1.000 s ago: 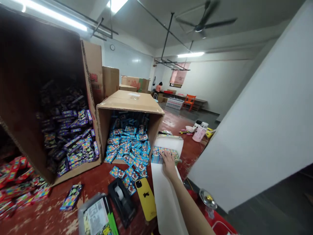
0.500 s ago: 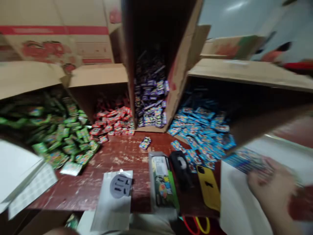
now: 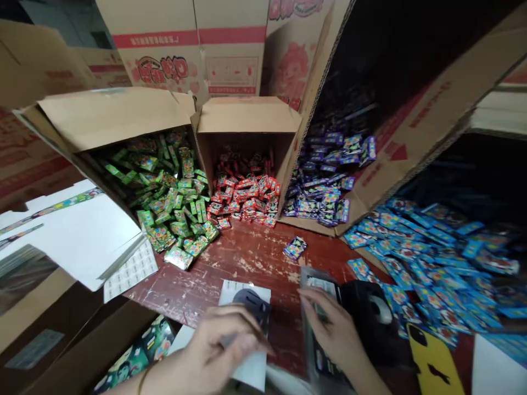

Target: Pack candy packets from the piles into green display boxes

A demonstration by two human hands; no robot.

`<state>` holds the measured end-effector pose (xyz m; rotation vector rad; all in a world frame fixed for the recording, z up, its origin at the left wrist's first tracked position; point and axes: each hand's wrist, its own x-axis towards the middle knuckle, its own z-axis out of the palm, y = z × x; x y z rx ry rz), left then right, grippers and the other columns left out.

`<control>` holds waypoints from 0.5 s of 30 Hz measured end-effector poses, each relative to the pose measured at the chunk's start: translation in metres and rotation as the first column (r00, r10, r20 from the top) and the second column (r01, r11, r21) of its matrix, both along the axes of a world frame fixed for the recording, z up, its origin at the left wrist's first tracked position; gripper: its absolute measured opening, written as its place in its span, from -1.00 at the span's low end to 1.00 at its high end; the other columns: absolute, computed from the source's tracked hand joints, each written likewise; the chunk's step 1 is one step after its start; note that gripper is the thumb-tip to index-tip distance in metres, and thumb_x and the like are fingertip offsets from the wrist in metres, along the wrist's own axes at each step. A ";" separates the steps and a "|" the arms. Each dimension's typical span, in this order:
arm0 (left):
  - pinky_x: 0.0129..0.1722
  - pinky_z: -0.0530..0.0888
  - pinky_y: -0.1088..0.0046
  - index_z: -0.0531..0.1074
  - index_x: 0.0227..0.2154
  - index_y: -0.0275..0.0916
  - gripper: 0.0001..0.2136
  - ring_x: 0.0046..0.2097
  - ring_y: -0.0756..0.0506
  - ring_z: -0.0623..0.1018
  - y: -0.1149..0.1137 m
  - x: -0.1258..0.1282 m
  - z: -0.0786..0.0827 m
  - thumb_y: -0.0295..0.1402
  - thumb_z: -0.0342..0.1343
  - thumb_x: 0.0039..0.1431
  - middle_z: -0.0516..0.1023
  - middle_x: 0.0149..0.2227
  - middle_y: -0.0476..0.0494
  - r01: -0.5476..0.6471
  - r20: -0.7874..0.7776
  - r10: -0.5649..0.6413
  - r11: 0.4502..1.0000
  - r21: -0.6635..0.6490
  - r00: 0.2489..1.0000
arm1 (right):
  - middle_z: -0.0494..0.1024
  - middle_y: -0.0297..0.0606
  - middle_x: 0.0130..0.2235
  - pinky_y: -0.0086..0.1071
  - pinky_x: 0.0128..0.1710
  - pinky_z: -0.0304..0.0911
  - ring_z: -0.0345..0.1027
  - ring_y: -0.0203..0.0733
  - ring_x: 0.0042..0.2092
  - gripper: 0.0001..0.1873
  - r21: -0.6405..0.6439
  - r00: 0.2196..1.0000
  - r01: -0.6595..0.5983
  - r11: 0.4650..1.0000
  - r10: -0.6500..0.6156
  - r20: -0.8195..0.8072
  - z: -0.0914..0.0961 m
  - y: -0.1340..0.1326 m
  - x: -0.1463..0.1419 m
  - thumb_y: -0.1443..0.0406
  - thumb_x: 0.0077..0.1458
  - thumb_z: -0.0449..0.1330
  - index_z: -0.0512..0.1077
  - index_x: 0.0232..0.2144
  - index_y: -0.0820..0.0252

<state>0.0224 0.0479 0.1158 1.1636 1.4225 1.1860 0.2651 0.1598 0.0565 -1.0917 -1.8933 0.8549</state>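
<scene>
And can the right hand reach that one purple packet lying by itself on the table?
Probably yes. The right hand is over the plastic pouch, and the purple packet lies just beyond it. Only the pouch's flat end and bare red table seem to be between them.

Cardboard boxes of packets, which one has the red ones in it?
The box between the green packets and the tall box of purple packets; only it shows red packets.
</scene>
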 end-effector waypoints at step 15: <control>-0.19 0.48 0.50 0.55 -0.29 -0.06 -0.80 -0.23 -0.13 0.60 0.022 0.011 -0.060 -0.26 0.01 0.26 0.63 -0.31 -0.14 0.246 -0.168 -0.216 0.951 0.185 0.962 | 0.41 -0.01 0.04 0.07 0.09 0.12 0.23 0.24 0.10 -0.22 0.034 0.911 0.176 0.984 -0.176 0.373 -0.054 0.125 -0.032 0.36 -0.21 0.33 0.26 0.13 0.16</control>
